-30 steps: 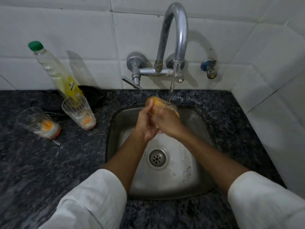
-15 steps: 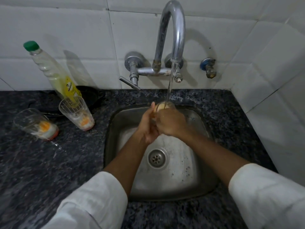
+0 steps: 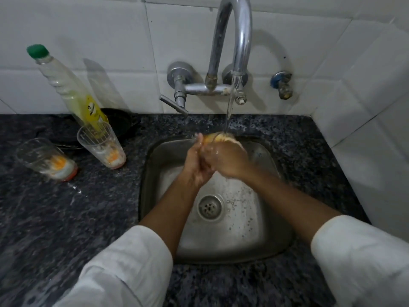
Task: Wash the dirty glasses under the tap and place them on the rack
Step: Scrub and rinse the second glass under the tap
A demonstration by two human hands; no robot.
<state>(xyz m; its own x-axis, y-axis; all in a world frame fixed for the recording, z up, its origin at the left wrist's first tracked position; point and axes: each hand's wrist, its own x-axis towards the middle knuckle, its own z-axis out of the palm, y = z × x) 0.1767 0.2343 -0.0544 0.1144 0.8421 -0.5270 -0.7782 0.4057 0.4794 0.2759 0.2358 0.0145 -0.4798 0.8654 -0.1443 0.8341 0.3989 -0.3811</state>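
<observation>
**Glass under the stream, two more waiting**

I have both hands wrapped around one glass (image 3: 218,138): right hand (image 3: 228,159) gripping its body, left hand (image 3: 197,165) pressed alongside, over the sink (image 3: 261,240) beneath the tap (image 3: 234,41). Wet glass may slip and strike steel. Two dirty glasses (image 3: 101,147) stand on the counter (image 3: 66,218), beside the soap bottle (image 3: 73,91). No rack visible.

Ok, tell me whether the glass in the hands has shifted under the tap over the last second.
Barely. The glass stays under the tap's stream above the sink's back rim, gripped by the left hand and right hand; only its tilt changes.
</observation>
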